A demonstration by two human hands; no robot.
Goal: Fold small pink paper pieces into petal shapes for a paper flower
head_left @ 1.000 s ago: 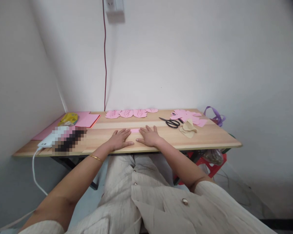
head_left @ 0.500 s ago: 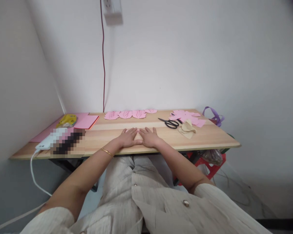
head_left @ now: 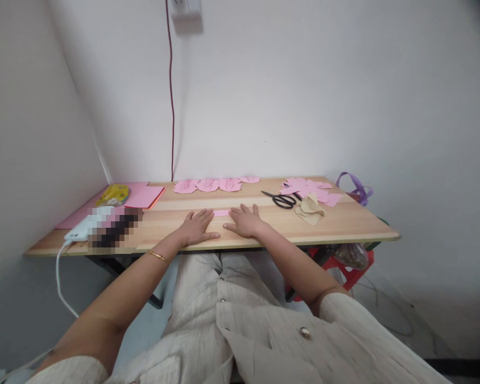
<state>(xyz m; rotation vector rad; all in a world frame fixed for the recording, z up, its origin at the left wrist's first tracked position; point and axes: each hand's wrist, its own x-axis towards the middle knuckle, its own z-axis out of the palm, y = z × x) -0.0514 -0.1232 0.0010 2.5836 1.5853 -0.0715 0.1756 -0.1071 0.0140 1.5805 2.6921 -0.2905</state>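
Note:
A narrow strip of pink paper [head_left: 221, 213] lies near the front of the wooden table [head_left: 260, 234]. My left hand [head_left: 197, 228] rests flat over its left end, fingers stretched out and thumb pointing right. Over the right end lies my right hand [head_left: 245, 221], also flat with the fingers spread. Only the strip's middle shows between them. Beyond my right hand are black-handled scissors [head_left: 283, 201], with a crumpled beige cloth or paper [head_left: 310, 209] beside them. Along the back edge sits a row of cut pink paper shapes [head_left: 208, 185] with dark markings.
Pink paper scraps [head_left: 307, 188] are heaped at the back right. Pink and red sheets [head_left: 144, 197], a yellow packet [head_left: 115, 194] and a white device with a cable [head_left: 80, 230] occupy the left. A purple ribbon [head_left: 356, 186] hangs past the right edge, above a red stool [head_left: 354, 274].
My hands have slid apart, the left one moving left. The middle of the pink paper strip now shows between them. The view has shifted slightly.

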